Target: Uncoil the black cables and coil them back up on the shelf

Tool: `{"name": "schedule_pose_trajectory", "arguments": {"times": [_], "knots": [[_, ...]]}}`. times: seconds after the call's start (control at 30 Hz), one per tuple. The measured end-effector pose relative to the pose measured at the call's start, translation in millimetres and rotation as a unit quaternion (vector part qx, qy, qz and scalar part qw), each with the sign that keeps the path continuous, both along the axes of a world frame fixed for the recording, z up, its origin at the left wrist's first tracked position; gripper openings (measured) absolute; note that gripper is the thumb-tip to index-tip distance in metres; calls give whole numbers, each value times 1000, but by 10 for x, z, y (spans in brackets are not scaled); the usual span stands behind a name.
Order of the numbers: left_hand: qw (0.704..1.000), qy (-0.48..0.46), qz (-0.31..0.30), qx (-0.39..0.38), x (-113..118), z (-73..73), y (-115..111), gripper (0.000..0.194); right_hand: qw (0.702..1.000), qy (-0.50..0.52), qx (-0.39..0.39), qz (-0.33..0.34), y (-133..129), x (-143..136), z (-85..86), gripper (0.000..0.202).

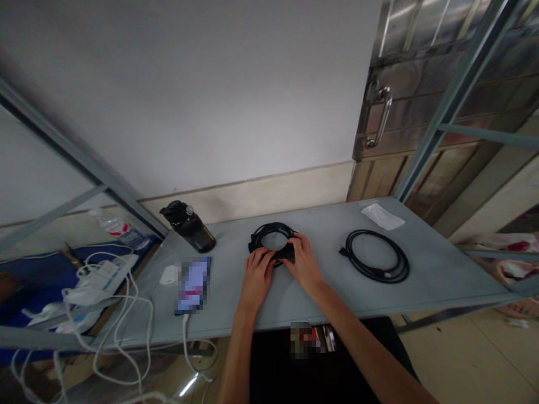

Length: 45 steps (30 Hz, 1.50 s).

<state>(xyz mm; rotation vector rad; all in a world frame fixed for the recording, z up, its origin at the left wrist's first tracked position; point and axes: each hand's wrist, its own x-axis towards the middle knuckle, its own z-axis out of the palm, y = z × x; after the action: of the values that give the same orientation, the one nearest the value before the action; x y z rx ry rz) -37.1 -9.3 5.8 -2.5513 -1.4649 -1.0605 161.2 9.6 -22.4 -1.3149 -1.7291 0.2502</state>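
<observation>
A coiled black cable [264, 229] lies near the middle of the grey table, with both hands at its near side. My left hand [256, 272] is closed on a dark part of the coil. From the right, my right hand [304, 259] grips the same dark part with thumb and fingers. What exactly this part is cannot be made out. A second black cable [402, 261], looped loosely with its plugs showing, rests on the table to the right, apart from both hands.
On the left of the grey table [236, 303] are a black bottle [191, 227], a phone [194, 285] with a white cord and a small white item [169, 275]. A white paper [382, 216] lies back right. White power strips [99, 280] and cords are far left; metal posts flank the table.
</observation>
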Motion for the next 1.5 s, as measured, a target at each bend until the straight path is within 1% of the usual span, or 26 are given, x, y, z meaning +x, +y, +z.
{"name": "schedule_pose_trajectory", "arguments": {"times": [0.27,0.33,0.4,0.5,0.57,0.63,0.7,0.77,0.83,0.9,0.93,1.0,1.07,1.17,1.23,1.37,1.5], "knots": [[1000,6,9,-3,16,4,-12,31,999,8,-7,34,15,38,-33,61],[1000,9,17,-5,19,-3,-14,31,999,8,-9,40,29,36,-55,63],[1000,14,22,-8,18,-7,-14,34,999,9,-11,43,44,21,-69,66],[999,23,25,-11,11,-1,-12,38,999,9,-11,47,18,3,-46,71],[999,26,28,-12,8,10,-15,36,998,7,-9,55,-73,54,3,73],[999,29,32,-14,10,23,-26,34,998,-11,-4,68,-233,218,67,72],[999,29,35,-17,17,31,-39,34,997,-51,8,65,-431,526,132,64],[999,26,37,-21,26,35,-47,34,994,-99,35,26,-618,956,183,53],[999,19,40,-24,33,34,-46,35,989,-133,65,-20,-762,1433,204,49],[999,12,39,-24,36,34,-41,37,983,-169,60,-45,-863,1861,177,55],[999,10,35,-22,37,35,-38,39,980,-180,53,-59,-904,2031,145,57],[1000,9,24,-16,38,41,-36,44,978,-189,36,-87,-971,2265,55,62],[1000,11,14,-6,39,52,-38,48,977,-184,23,-108,-1013,2369,-37,61],[1000,18,8,-3,43,72,-43,49,978,-178,13,-105,-1025,2387,-115,47],[1000,19,6,0,46,83,-43,47,979,-178,12,-101,-1017,2376,-121,43],[1000,10,1,21,49,101,-38,48,973,-197,-2,-116,-1024,2362,-87,45],[999,3,23,34,51,124,-39,53,971,-202,-12,-125,-1050,2336,-51,48]]}}
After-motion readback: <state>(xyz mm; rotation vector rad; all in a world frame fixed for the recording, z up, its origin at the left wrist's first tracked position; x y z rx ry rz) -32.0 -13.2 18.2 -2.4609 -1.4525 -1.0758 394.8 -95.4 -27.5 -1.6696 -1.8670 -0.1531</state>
